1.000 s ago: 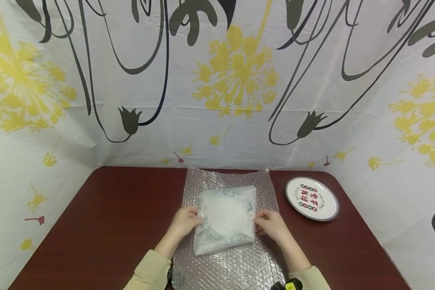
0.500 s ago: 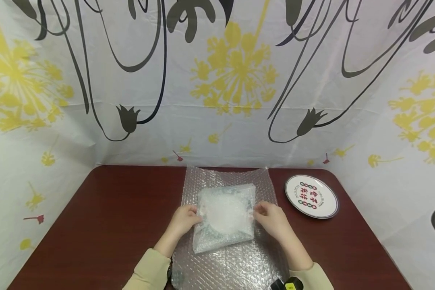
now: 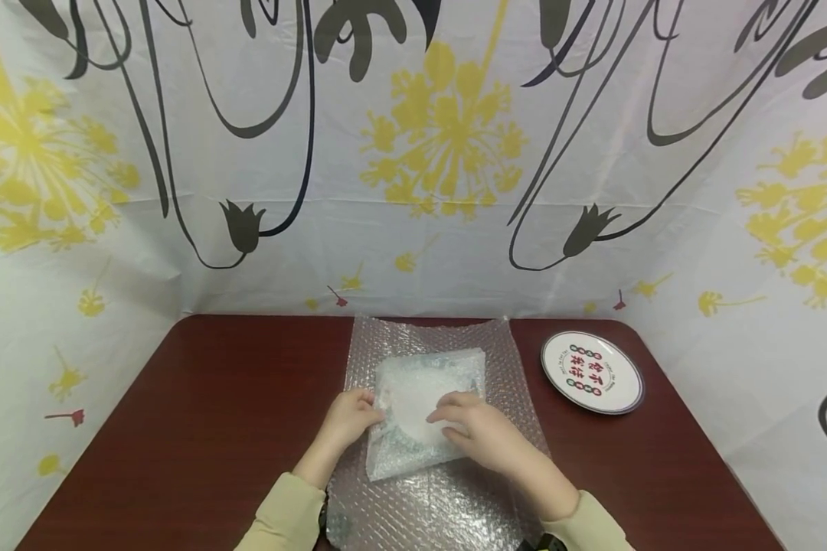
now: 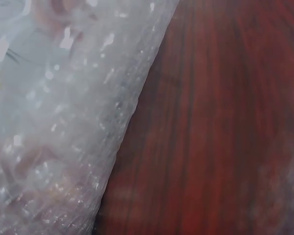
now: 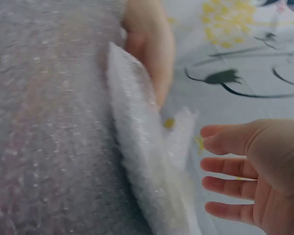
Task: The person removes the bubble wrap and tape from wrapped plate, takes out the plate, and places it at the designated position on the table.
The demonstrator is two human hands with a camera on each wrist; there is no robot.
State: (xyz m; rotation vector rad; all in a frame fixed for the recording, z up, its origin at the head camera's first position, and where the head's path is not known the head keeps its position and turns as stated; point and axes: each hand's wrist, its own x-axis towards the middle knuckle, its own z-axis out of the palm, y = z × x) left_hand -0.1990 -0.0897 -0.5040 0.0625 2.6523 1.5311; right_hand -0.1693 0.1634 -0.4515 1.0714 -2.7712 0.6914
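A flat square package in bubble wrap [image 3: 405, 451], with a pale round shape showing through, lies on a larger bubble wrap sheet [image 3: 413, 509]. My left hand [image 3: 348, 417] pinches the package's left edge between thumb and fingers. Over the right half of the package is my right hand [image 3: 485, 432], fingers spread and nothing held. In the right wrist view, the right hand [image 5: 264, 171] has its fingers apart from the package [image 5: 142, 137]. The left wrist view shows bubble wrap [image 4: 88, 98] but not the fingers.
A white plate [image 3: 609, 375] with red characters and a dark rim sits at the back right of the dark red table [image 3: 200, 428]. A patterned cloth [image 3: 413, 260] hangs behind and along both sides.
My right hand has let go of the package's right edge and moved left over its top. The left hand stays on the left edge, and the package has hardly moved.
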